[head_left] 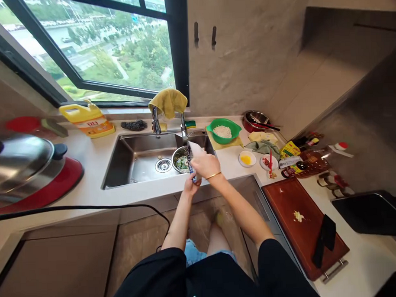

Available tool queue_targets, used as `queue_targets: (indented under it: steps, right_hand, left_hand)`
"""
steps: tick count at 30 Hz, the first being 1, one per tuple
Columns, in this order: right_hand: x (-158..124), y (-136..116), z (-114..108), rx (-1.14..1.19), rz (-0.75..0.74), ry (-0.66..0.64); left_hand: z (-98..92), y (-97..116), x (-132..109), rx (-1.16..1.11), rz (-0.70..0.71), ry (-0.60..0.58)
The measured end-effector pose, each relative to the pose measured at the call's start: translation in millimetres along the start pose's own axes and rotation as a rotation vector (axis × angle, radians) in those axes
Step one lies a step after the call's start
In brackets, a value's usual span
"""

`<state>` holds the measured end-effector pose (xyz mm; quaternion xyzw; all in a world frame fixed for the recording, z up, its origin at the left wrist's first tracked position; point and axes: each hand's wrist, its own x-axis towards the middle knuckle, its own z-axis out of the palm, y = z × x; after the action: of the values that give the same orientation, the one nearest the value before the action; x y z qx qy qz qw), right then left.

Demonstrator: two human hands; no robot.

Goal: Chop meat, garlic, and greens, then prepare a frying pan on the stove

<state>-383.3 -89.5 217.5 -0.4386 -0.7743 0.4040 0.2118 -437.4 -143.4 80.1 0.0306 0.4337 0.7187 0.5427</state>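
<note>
Two hands hold one white packet (194, 149) at the near side of the sink (140, 165). From where I stand, the left hand (192, 186) is closed on its low end. The right hand (206, 164) is clamped on it higher up. I can't tell if the packet is open.

Just past the hands, a metal bowl (175, 155) sits in the sink with green leaves (182, 163) in it. Past the hands and to their right, a green bowl (228, 141) has white stuff, maybe noodles (222, 131). Nearer, right of the hands, one dish (251, 164) holds something yellow. Farther right, white bits (298, 216) lie on the chopping board (284, 197), near a black knife (327, 232).

A lot looks done, I think: the leaves are in their bowl, and the white bits look cut. But they're not off the board yet, and the packet isn't put down.
</note>
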Motion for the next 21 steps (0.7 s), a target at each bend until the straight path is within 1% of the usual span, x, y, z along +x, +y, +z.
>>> queue_targets:
  steps: [1, 2, 4, 5, 6, 8, 10, 11, 12, 14, 15, 16, 18, 20, 21]
  right_hand:
    - [16.6, 20.4, -14.5, -0.030, -0.032, -0.054]
    - [34.9, 43.0, -29.3, -0.032, -0.026, -0.139]
    - [77.5, 91.0, -57.3, 0.031, 0.018, -0.342]
    - [102.3, 114.0, -69.7, 0.086, 0.034, -0.373]
    - [129.7, 134.9, -80.8, 0.131, 0.031, -0.330]
    - [190.7, 167.7, -98.6, 0.136, -0.026, -0.128]
    - [254.6, 186.8, -108.0, 0.030, -0.062, -0.025]
    - [284.9, 191.9, -108.7, -0.061, -0.087, -0.018]
    - [312.5, 194.8, -106.4, -0.170, -0.105, -0.040]
    - [356.3, 197.3, -93.7, -0.407, -0.114, -0.139]
    - [371.8, 198.2, -84.4, -0.520, -0.103, -0.203]
    - [383.3, 199.4, -74.3, -0.618, -0.088, -0.270]
    - [396.4, 203.9, -54.5, -0.769, -0.058, -0.396]
    - [400.5, 210.3, -39.2, -0.865, -0.020, -0.488]
    - [400.4, 213.6, -33.8, -0.895, 0.006, -0.512]
  left_hand:
    - [-5.0, 7.6, 11.9, 0.007, 0.031, 0.014]
    - [-9.2, 14.1, 23.6, 0.031, 0.070, 0.030]
    - [-12.4, 22.4, 45.6, 0.124, 0.142, 0.088]
    - [-11.0, 24.1, 55.7, 0.181, 0.166, 0.133]
    - [-7.4, 24.0, 65.1, 0.234, 0.180, 0.185]
    - [4.5, 19.7, 81.8, 0.327, 0.198, 0.294]
    - [19.7, 11.5, 95.6, 0.414, 0.213, 0.392]
    - [27.2, 6.7, 101.4, 0.457, 0.220, 0.434]
    - [34.2, 1.7, 106.7, 0.498, 0.224, 0.470]
    - [46.0, -7.9, 115.5, 0.560, 0.220, 0.522]
    - [50.8, -12.1, 119.2, 0.580, 0.214, 0.544]
    - [55.0, -15.7, 122.4, 0.593, 0.207, 0.566]
    - [61.7, -20.2, 127.8, 0.606, 0.196, 0.602]
    - [66.8, -21.5, 132.3, 0.606, 0.190, 0.624]
    - [68.7, -21.2, 134.5, 0.605, 0.187, 0.629]
